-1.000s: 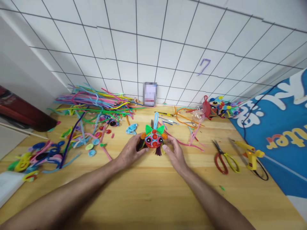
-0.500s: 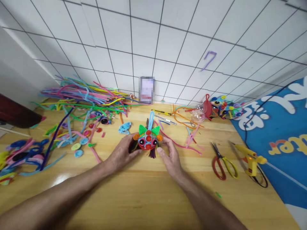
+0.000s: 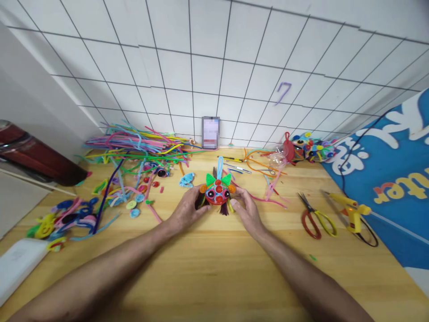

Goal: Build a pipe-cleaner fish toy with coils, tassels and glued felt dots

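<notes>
A pipe-cleaner animal-head ornament (image 3: 219, 197) faces me at the middle of the table. It has green pointed ears, orange coiled discs at the sides, black eyes ringed in pink, red coils, a light blue loop on top and a dark tassel below. My left hand (image 3: 189, 208) is closed on its left side, the fingers partly hidden behind it. On the other side, my right hand (image 3: 247, 211) grips it with the thumb in front, near the tassel and a yellow strand. A crumpled light blue pipe-cleaner piece (image 3: 187, 180) lies just beyond my left hand.
Pipe cleaners (image 3: 134, 143) are heaped at the back left, near a dark red flask (image 3: 36, 154). A phone (image 3: 210, 133) leans against the tiled wall. Scissors (image 3: 315, 217) and a yellow glue gun (image 3: 353, 212) lie right. A white box (image 3: 22, 264) sits front left.
My view has shifted left, so the table's contents appear farther right and more of the flask and the white box show. Both hands still hold the ornament.
</notes>
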`<state>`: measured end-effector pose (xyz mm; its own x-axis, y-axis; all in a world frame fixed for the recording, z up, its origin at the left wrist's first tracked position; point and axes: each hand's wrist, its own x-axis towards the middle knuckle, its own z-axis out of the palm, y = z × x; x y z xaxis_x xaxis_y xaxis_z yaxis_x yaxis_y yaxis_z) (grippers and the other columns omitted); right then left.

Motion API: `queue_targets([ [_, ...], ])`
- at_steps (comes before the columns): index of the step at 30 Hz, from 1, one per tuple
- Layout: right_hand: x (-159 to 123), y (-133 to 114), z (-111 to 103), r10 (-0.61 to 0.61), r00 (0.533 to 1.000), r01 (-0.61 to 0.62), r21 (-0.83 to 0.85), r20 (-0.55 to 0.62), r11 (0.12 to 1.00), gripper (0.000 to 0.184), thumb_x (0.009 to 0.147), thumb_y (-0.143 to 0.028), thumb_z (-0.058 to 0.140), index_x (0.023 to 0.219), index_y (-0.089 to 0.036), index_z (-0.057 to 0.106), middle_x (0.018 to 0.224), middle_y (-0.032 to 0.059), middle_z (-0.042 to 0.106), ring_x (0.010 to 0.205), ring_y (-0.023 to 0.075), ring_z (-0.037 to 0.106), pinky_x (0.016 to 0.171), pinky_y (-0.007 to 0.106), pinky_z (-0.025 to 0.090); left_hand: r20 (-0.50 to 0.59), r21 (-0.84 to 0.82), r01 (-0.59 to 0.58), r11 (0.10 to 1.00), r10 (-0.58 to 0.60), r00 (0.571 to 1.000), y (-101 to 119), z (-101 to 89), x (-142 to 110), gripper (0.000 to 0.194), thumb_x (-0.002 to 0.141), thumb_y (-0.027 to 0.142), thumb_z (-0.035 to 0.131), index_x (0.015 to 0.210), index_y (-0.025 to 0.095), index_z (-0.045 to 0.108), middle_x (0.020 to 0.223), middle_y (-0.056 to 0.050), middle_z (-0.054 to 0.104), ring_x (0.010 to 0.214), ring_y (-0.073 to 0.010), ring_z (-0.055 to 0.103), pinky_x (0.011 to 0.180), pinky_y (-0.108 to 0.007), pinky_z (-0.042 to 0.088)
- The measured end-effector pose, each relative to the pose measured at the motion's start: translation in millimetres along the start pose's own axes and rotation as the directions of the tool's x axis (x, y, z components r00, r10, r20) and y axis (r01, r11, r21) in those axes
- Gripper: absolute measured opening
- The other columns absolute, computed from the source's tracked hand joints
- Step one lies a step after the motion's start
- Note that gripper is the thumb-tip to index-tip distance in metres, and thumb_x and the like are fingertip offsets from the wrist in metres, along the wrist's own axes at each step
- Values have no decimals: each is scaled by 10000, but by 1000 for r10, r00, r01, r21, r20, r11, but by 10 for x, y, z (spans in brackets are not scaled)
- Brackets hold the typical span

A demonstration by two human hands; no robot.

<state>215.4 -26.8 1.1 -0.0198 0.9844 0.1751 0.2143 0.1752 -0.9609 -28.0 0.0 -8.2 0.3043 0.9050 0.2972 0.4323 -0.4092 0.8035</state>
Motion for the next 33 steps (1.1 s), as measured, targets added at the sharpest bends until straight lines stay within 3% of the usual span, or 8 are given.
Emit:
queue_targets([
  [20,-31,27,-32,36,999,-35,34,-33,999,489,908,-615,700,1265,-285,651,1273,82,738,1174,291,682,1055,504,534,0,16,-1,1000,2,1000,-29,20,-9,566,836,305,791,1363,250,590,1320,-108,723,1221,-339,677,1066,-527,548],
  [33,-23,29,-25,25,999,-23,52,-29,998,492,897,-634,705,1226,-271,662,1267,92,738,1172,284,680,1057,490,533,-15,13,-36,999,37,999,-44,26,-7,572,845,264,784,1377,213,582,1341,-134,706,1257,-327,663,1093,-513,533],
])
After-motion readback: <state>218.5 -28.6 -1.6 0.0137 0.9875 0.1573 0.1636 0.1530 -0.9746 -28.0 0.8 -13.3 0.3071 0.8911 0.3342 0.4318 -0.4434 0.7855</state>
